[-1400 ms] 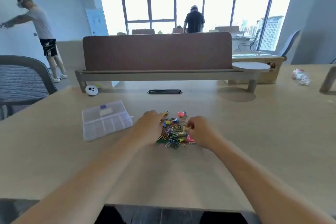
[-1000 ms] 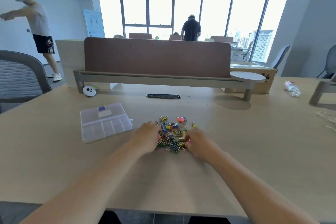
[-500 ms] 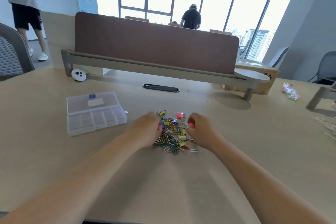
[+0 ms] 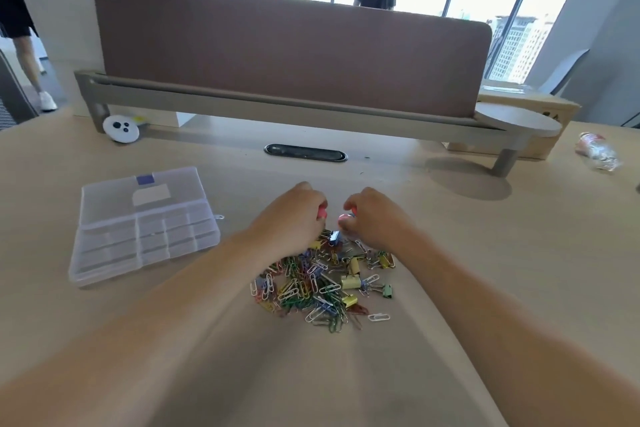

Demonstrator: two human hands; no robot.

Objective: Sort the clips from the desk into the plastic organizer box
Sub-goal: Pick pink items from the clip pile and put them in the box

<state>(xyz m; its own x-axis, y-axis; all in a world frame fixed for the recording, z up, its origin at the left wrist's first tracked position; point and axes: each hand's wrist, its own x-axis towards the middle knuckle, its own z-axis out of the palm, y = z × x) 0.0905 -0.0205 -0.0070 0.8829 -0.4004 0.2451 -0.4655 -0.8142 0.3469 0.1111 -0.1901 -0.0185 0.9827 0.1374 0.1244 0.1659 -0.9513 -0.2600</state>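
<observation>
– Where are the clips now?
– The pile of clips [image 4: 322, 282] lies on the table [image 4: 485, 253], in the middle of the frame, between my two forearms. It is made of coloured paper clips and some yellow binder clips [image 4: 349, 282]. One white paper clip [image 4: 379, 316] lies a little apart, at the lower right edge of the pile.
– And your hands?
– Both are at the far edge of the pile, near each other but not touching. My left grip [image 4: 291, 215] is clenched and pinches a pink clip [image 4: 322, 213] at its fingertips. My right grip [image 4: 377, 215] is curled too, and it pinches a second pink clip [image 4: 344, 217]. I cannot tell what kind of clips these are, because the fingers hide most of them.
– Where is the box?
– The plastic organizer box [image 4: 142, 222] sits on the table at the left of the frame, well apart from the pile. Its clear lid looks closed, and the compartments show through it.
– What is behind?
– A brown divider panel [image 4: 291, 45] stands across the upper part of the frame, and a black cable port [image 4: 305, 152] is set in the table before it.
</observation>
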